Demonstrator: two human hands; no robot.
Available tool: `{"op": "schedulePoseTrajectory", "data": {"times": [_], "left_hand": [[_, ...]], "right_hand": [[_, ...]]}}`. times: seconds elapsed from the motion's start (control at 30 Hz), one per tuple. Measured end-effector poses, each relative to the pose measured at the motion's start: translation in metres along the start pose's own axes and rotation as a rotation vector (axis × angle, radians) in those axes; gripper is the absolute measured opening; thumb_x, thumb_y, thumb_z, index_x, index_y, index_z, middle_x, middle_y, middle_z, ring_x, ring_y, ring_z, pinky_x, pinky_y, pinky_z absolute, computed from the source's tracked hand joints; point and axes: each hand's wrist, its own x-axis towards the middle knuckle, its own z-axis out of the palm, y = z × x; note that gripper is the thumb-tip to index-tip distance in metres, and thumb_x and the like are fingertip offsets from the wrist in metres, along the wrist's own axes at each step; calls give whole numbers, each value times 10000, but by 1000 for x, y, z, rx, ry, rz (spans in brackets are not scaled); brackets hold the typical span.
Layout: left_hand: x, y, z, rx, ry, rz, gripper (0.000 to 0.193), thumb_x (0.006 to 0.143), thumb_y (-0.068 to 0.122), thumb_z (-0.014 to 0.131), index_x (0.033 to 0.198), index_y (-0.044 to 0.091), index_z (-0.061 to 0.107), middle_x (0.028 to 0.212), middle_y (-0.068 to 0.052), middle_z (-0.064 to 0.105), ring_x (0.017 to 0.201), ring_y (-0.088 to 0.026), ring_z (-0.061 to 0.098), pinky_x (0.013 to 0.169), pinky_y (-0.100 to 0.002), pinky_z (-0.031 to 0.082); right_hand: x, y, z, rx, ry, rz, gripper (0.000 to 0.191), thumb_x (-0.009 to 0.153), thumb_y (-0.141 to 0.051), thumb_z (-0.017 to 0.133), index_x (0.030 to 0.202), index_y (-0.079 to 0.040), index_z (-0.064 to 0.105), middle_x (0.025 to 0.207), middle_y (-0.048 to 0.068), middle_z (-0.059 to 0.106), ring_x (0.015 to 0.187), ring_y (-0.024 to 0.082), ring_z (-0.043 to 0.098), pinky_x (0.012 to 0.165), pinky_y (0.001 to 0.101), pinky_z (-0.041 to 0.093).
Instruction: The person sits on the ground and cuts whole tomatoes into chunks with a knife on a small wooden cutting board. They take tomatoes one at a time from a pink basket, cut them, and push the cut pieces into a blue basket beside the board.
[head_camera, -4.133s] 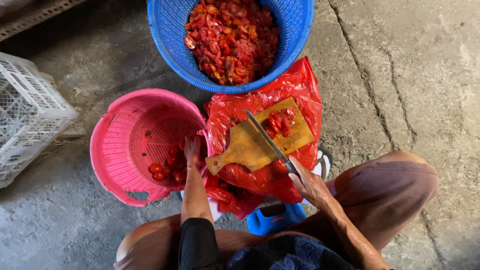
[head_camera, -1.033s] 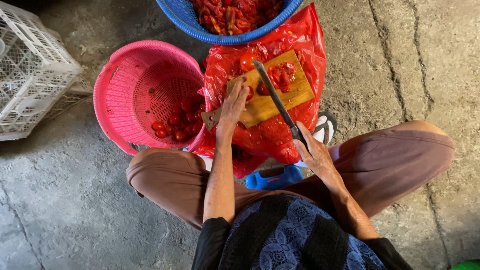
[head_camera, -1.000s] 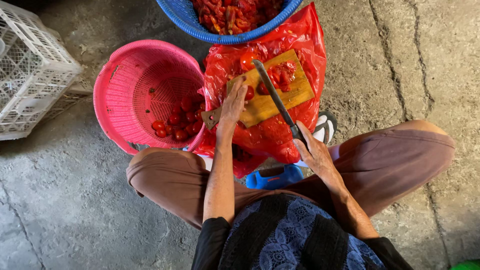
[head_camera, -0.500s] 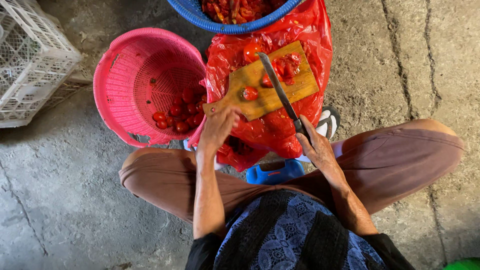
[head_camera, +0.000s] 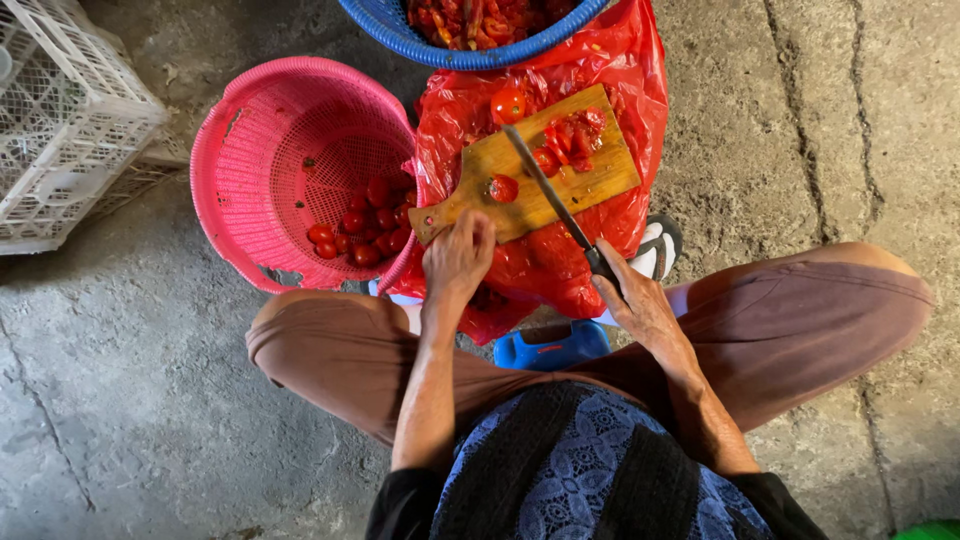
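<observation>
- Right hand (head_camera: 640, 305) is closed around the knife (head_camera: 555, 205) handle; the blade is laid diagonally across the board (head_camera: 530, 170), tip up near a whole tomato (head_camera: 508, 105).
- Left hand (head_camera: 458, 258) rests loosely curled at the board's near edge, close to the handle end; nothing is seen held in it.
- A halved tomato (head_camera: 503, 188) lies on the board just left of the blade; cut pieces (head_camera: 572, 138) lie to its right.
- Tomato judged light, soft, wet and slippery, easily crushed; best pinched gently at the sides, cut face down.
- Board sits on a red bag (head_camera: 560, 260); pink basket (head_camera: 290, 170) with whole tomatoes to the left, blue basket (head_camera: 470, 50) above.
</observation>
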Motion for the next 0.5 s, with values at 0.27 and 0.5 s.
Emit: {"op": "schedulePoseTrajectory", "data": {"times": [0.27,0.5], "left_hand": [[57,30,38,-51,306,81,430,988,444,599,1179,74,492,1119,-198,675,823,-343,727,628,-439,591],[57,28,47,-83,348,200,400,969,292,643,1329,149,544,1158,-183,612,879,-339,699,762,-448,586]], "right_hand": [[-8,3,-5,-52,-24,-124,579,1052,-353,518,1533,-56,395,1301,297,644,1166,439,648,961,489,514],[0,9,-4,-53,-66,-23,588,1043,-359,513,1548,-85,388,1263,285,657,1157,430,659,967,467,517]]}}
